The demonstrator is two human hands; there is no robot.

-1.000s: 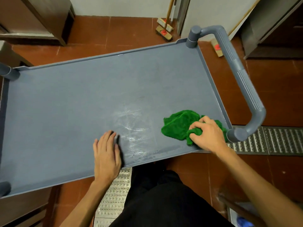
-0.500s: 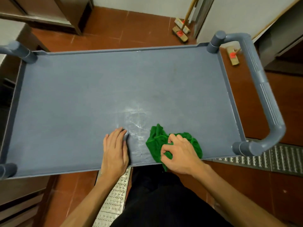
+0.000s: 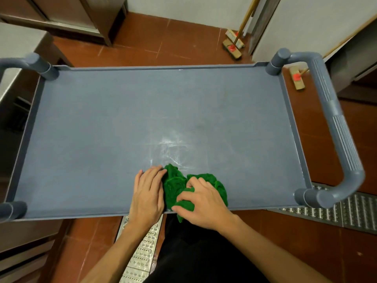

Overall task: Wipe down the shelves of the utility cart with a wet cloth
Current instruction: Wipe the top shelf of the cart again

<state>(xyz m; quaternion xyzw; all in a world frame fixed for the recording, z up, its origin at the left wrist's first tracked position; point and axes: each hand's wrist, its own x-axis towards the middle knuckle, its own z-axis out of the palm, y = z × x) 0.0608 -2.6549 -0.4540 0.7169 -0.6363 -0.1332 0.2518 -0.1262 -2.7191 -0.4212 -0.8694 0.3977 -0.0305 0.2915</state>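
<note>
Bare forearms (image 3: pixel 130 240), black clothing (image 3: pixel 204 254)

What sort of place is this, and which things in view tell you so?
Probably a commercial kitchen's back area: red floor tiles with a metal drain grate, stainless steel units on the left, and long-handled scrub brushes leaning against the wall beyond the grey utility cart.

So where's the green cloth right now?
In the head view, the cloth lies bunched on the shelf at its near edge; the right hand grips it and the left hand rests just left of it.
</note>
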